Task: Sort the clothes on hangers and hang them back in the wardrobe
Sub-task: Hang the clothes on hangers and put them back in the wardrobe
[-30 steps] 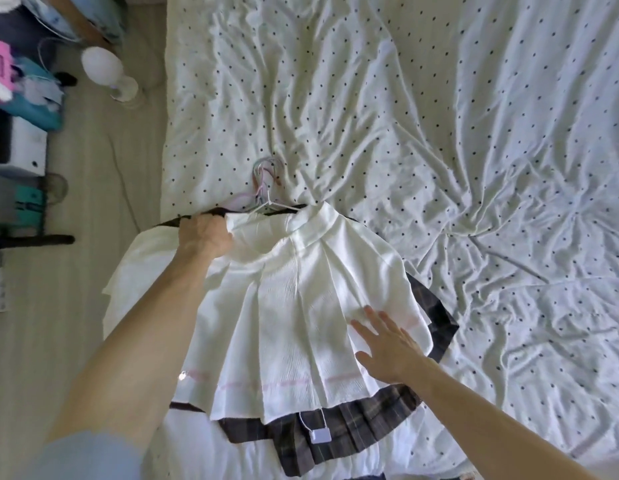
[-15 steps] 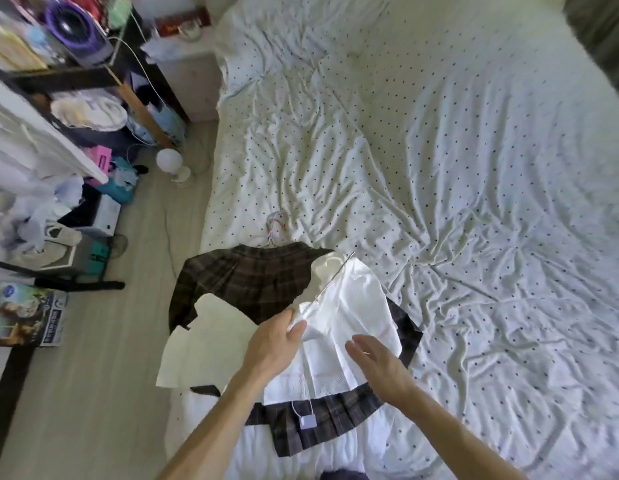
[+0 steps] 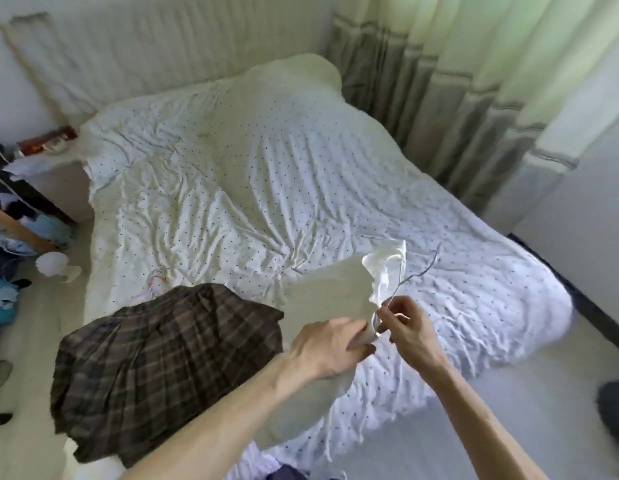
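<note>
White dotted bed sheet (image 3: 266,185) | our left grip (image 3: 330,344) clamps white fabric garment (image 3: 321,296), steadying it | right grip (image 3: 405,327) pinches thin silver wire hanger (image 3: 416,274), likely seating it.

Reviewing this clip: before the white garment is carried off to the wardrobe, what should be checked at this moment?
1. Left hand grips the white garment: ok.
2. Right hand pinches the wire hanger: ok.
3. Garment seated evenly on hanger: cannot tell, fabric bunched.
4. Hanger hook free of cloth: ok.
5. Plaid skirt lying on the bed: ok.
6. Wardrobe in view: not ok.
</note>
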`<action>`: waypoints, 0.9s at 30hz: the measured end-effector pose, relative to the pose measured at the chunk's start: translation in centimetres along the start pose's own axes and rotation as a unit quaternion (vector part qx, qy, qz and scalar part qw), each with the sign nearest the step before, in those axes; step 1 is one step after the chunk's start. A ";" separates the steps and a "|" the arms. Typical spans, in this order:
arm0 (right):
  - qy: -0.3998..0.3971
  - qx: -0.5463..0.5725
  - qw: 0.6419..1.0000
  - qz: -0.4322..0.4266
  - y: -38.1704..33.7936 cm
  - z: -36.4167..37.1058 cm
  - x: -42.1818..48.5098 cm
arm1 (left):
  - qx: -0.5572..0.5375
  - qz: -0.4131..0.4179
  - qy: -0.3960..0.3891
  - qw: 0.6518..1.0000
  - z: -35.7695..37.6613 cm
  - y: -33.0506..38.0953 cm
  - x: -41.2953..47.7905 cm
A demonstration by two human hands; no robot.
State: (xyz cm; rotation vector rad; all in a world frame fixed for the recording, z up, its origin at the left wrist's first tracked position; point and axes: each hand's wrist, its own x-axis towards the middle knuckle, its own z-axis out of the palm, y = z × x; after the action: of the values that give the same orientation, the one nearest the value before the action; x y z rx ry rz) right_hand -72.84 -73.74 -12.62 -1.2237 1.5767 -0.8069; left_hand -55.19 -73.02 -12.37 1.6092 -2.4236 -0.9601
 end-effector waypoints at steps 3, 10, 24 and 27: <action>0.072 -0.042 0.996 -0.006 2.2 -8.9 -2.3 | -0.011 0.071 -0.041 0.997 0.1 7.4 4.7; 0.223 -0.159 0.962 0.001 6.0 -24.7 -10.9 | 0.033 0.279 0.076 0.957 -0.5 25.3 13.0; 0.504 -0.198 0.806 0.240 16.2 -36.2 -27.7 | 0.101 0.527 -0.325 0.779 19.2 50.2 16.9; 0.612 -0.126 0.735 0.265 18.2 -35.8 -30.9 | 0.036 0.563 -0.374 0.736 23.0 53.5 15.2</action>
State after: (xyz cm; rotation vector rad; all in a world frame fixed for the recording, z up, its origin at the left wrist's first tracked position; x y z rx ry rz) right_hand -111.09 -40.79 -8.43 -0.1743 2.9868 -1.0885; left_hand -114.05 -62.04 -6.17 -0.5887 -3.0539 -1.2729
